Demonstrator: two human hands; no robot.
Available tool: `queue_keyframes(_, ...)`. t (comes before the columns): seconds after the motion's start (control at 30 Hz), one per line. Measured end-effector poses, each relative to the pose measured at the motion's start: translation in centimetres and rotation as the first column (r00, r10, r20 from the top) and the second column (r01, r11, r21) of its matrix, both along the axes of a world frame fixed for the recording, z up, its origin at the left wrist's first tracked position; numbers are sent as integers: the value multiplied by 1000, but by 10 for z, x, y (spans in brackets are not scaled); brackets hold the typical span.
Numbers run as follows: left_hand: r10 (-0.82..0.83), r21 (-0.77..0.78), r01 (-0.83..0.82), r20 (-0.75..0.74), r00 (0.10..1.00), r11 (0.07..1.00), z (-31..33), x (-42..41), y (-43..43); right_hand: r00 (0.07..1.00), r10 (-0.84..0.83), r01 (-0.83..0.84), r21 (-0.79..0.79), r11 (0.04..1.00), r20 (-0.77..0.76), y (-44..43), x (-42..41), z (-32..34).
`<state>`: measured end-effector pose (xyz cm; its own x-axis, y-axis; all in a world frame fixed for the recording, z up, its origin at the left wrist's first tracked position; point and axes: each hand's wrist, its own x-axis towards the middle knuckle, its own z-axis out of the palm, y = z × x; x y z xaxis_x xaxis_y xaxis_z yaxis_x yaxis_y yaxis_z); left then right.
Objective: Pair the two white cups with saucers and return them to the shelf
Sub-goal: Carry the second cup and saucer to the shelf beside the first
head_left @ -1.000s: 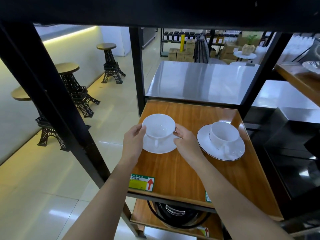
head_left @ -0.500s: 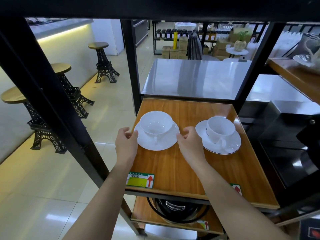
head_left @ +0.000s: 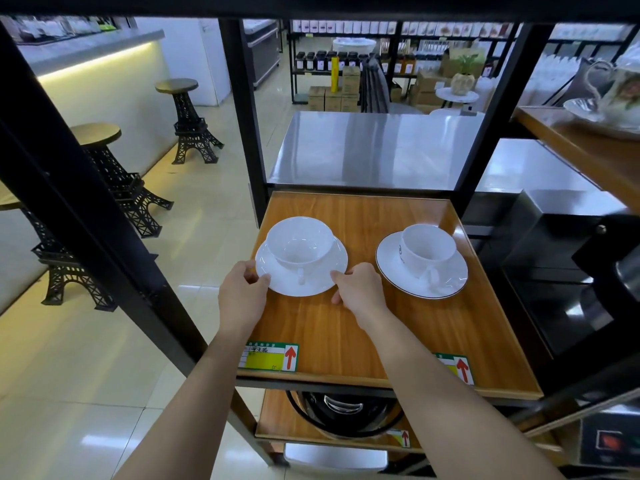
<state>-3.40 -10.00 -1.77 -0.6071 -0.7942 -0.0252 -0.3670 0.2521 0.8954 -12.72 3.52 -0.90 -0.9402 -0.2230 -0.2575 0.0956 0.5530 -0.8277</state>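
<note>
Two white cups stand on white saucers on the wooden shelf (head_left: 346, 327). The left cup (head_left: 299, 242) sits on a plain saucer (head_left: 301, 284), its handle pointing toward me. My left hand (head_left: 242, 294) pinches that saucer's left rim, and my right hand (head_left: 360, 289) holds its right rim with the fingertips. The saucer rests flat on the shelf. The right cup (head_left: 427, 249) stands on a dark-rimmed saucer (head_left: 391, 268), untouched, a little right of my right hand.
Black frame posts (head_left: 242, 116) flank the shelf. Price labels (head_left: 270, 356) are stuck on its front edge. A black pot (head_left: 343, 410) sits on the shelf below. A steel table (head_left: 374, 147) lies behind. A floral teapot (head_left: 620, 88) stands upper right. Stools (head_left: 188, 123) stand at left.
The left cup and saucer have come down to rest on the shelf. Both hands have slid from beside the cup out to the saucer's near rim.
</note>
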Motion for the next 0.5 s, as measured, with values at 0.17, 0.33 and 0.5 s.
queue_keyframes(0.17,-39,-23,39,6,999,999,-2,2,1,996,-9,14,-55,998,89,5,-2,1)
queue_keyframes(0.33,-76,-93,80,50,996,992,-6,0,2,992,-44,58,-110,992,122,10,-2,2)
queue_keyframes(0.5,-89,-164,96,50,995,982,-12,-1,2,988,-87,105,-140,985,131,13,-2,1)
